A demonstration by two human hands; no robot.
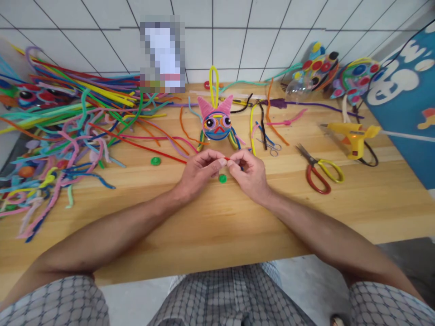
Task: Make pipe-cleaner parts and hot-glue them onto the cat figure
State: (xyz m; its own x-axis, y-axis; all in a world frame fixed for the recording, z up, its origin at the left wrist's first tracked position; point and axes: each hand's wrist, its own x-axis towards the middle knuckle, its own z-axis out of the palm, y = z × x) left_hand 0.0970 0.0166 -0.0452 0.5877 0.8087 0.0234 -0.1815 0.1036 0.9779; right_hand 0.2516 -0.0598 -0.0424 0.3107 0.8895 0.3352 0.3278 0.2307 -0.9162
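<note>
Red pipe cleaner pinched in fingertips of left hand and right hand, above worktop. Green cap near the fingertips, pink-eared doll just beyond; red-and-yellow scissors, yellow glue gun farther right.

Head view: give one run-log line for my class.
left hand: pinches red piece; right hand: pinches same; between: green cap; beyond: pink-eared figure

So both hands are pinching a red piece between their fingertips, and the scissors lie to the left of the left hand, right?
Not quite: the head view shows the scissors lying to the right of the right hand.
</note>
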